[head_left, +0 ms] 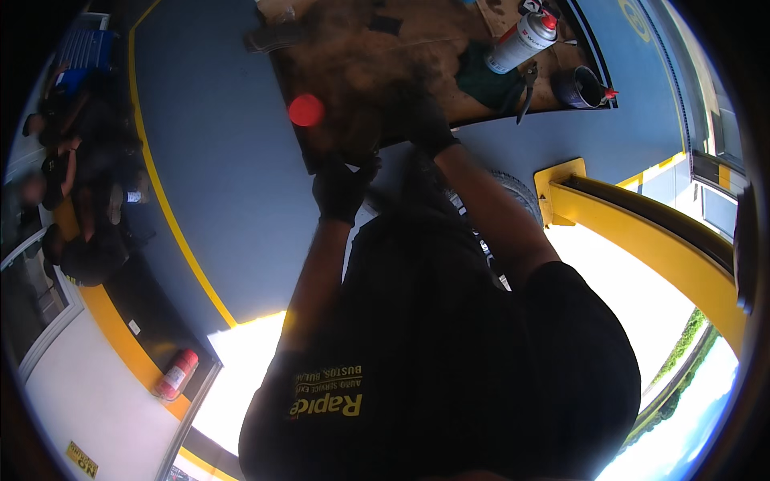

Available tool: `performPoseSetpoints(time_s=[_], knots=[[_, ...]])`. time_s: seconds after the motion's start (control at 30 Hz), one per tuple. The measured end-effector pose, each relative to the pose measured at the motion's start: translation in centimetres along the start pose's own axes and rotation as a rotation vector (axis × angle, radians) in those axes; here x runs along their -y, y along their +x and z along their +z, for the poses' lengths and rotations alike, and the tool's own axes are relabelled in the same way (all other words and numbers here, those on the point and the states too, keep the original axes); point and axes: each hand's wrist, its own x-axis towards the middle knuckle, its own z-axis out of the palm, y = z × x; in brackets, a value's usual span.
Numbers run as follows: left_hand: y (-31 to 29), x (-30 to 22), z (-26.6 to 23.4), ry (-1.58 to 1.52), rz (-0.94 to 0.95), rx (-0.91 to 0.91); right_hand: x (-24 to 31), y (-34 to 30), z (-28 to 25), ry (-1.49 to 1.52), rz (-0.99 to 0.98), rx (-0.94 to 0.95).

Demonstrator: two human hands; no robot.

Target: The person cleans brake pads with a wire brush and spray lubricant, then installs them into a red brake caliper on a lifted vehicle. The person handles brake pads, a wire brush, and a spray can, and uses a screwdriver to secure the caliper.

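Both my hands wear dark gloves at the near edge of a workbench topped with stained brown cardboard [433, 40]. My left hand [337, 192] is at the bench's near left corner, its fingers closed. A small pale patch shows at its fingertips, but what it holds is too dark to make out. My right hand [431, 128] reaches over the near edge onto the bench; its fingers blend into dark, blurred shapes there. A round red cap or lid [305, 111] sits by the bench's left edge, just beyond my left hand.
At the bench's right are a spray can [517, 46] with a red top, a dark green cloth [485, 80], a plier-like tool [527, 94] and an open tin [579, 86]. A tire [517, 192] and yellow post [650, 216] stand right. People [92, 248] are far left.
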Motion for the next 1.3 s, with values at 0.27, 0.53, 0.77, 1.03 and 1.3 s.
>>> performPoseSetpoints(time_s=[0.27,0.53,0.77,1.03,1.3], knots=[[0.0,-2.5,-1.0,0.106,0.431,-0.516,-7.7,-3.6,-1.1,-0.172,0.050,-0.029],[4.4,-5.4,-3.8,0.236,0.272,0.200,-7.9,-3.4,-0.9,0.190,0.323,-0.190],[8.9,0.4,-5.6,0.106,0.631,0.182,-6.4,-3.0,-2.9,0.433,0.364,-0.284],[10.7,-11.0,-8.5,0.830,1.025,0.563,-6.0,-2.9,-4.2,0.636,0.567,-0.244],[12.4,-8.5,-6.7,0.856,1.327,0.137,-5.4,-2.5,-5.8,0.660,0.580,-0.099]])
